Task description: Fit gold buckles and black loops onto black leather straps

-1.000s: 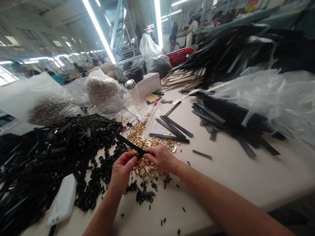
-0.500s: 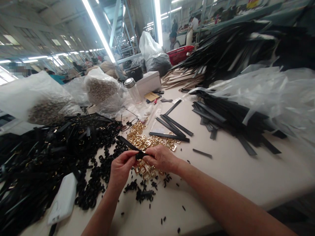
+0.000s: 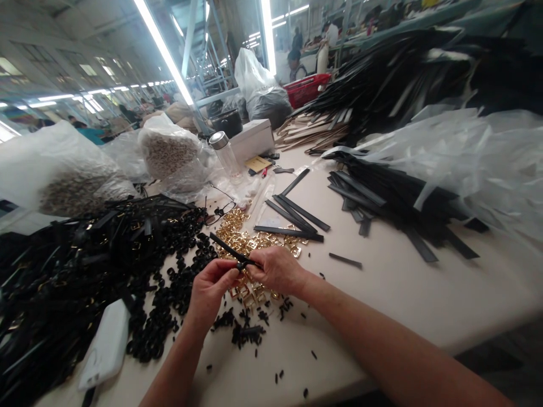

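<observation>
Between my two hands is a black strap [image 3: 227,246], its long free end pointing up and to the left. My left hand [image 3: 215,281] pinches it near a small dark part, perhaps a loop, too small to make out. The fingers of my right hand [image 3: 275,270] are closed around the strap's other end. Below and behind them lies a heap of gold buckles [image 3: 237,229]. Left of my left hand spreads a pile of small black loops [image 3: 159,308]. Tiny black pieces [image 3: 244,328] are scattered on the table in front.
Finished-looking black straps with gold buckles [image 3: 76,260] are heaped at left, beside a white power bank [image 3: 108,339]. Loose black strips [image 3: 297,217] lie beyond the buckles. A glass bottle [image 3: 227,155], eyeglasses [image 3: 218,210], filled plastic bags [image 3: 169,150] and strip bundles [image 3: 382,192] stand around.
The strap has turned in my hands, now showing its narrow edge, and its free end has shifted slightly right. Both hands keep their hold; the whole view has shifted a little.
</observation>
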`<state>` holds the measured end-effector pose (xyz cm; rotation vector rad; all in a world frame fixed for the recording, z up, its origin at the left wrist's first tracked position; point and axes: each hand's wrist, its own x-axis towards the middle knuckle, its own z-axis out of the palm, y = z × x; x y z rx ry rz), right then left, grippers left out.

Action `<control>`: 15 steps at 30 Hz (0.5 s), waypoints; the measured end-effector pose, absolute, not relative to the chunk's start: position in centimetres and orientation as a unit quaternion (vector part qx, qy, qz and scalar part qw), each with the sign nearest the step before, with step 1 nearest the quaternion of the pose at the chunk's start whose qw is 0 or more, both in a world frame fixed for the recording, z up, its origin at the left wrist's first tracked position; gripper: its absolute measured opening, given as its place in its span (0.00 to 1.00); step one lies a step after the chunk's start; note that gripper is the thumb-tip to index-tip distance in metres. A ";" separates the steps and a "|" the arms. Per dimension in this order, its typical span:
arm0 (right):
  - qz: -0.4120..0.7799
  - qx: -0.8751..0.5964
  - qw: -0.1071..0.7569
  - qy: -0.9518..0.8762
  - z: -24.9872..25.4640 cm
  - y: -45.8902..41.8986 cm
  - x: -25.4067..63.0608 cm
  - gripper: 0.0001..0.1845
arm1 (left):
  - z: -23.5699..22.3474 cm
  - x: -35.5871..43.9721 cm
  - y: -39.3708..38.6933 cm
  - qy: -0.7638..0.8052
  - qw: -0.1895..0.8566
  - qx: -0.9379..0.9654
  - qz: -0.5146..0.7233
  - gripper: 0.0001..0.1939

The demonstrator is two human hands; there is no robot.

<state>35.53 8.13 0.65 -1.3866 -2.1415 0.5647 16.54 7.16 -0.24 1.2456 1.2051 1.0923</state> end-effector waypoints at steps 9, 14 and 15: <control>0.223 -0.513 0.250 -0.790 0.7 8.0 35.4 0.11 | -0.5 17.4 6.9 0.480 0.486 0.536 0.496 0.09; 0.215 -0.517 0.233 -0.795 0.6 8.0 35.3 0.11 | -0.3 17.8 6.8 0.487 0.484 0.542 0.485 0.10; 0.213 -0.516 0.234 -0.796 0.5 7.9 35.2 0.12 | -0.4 17.8 6.9 0.490 0.480 0.540 0.488 0.09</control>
